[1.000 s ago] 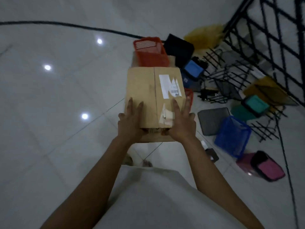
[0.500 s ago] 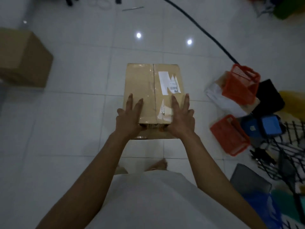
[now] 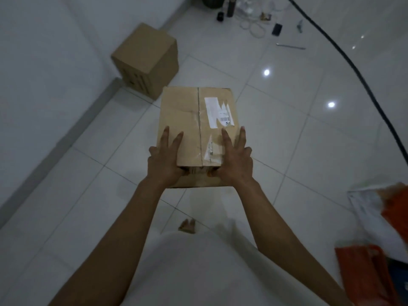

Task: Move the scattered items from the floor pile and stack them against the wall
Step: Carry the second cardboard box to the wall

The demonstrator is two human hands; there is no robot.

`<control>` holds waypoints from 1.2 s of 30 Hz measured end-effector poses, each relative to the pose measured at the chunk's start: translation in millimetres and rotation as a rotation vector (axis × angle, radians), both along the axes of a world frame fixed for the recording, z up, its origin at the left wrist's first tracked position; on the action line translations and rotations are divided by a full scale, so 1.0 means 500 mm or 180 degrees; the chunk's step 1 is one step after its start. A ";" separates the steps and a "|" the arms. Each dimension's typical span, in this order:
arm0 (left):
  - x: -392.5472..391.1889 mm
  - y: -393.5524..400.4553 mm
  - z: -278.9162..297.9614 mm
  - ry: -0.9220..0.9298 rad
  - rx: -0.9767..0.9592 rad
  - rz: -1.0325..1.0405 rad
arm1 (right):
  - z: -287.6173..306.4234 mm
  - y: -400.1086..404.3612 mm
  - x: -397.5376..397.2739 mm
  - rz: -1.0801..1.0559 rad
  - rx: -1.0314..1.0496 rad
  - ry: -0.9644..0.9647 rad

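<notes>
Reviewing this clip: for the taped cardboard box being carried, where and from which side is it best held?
Probably as shown: at the near end of the cardboard box, from the carrier's side. The left hand and right hand spread fingers flat on the top, either side of the taped seam, with thumbs hooked under the near flap edge. A long box with flat faces suits a two-handed hold.

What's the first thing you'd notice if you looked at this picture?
A taped cardboard box with a torn white label, held up in the middle by the left hand and right hand. Behind it, a second cardboard box sits against the white wall. Orange baskets show at the right edge.
</notes>
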State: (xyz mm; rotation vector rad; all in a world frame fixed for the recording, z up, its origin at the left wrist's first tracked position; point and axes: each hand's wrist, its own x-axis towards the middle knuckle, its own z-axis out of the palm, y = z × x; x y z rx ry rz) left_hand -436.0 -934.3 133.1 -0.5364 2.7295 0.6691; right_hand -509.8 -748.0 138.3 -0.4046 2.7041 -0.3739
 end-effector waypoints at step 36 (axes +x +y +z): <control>-0.679 -0.628 -0.218 -0.0371 0.0268 0.2513 | -0.228 -0.863 -0.921 0.2976 0.0253 -0.0101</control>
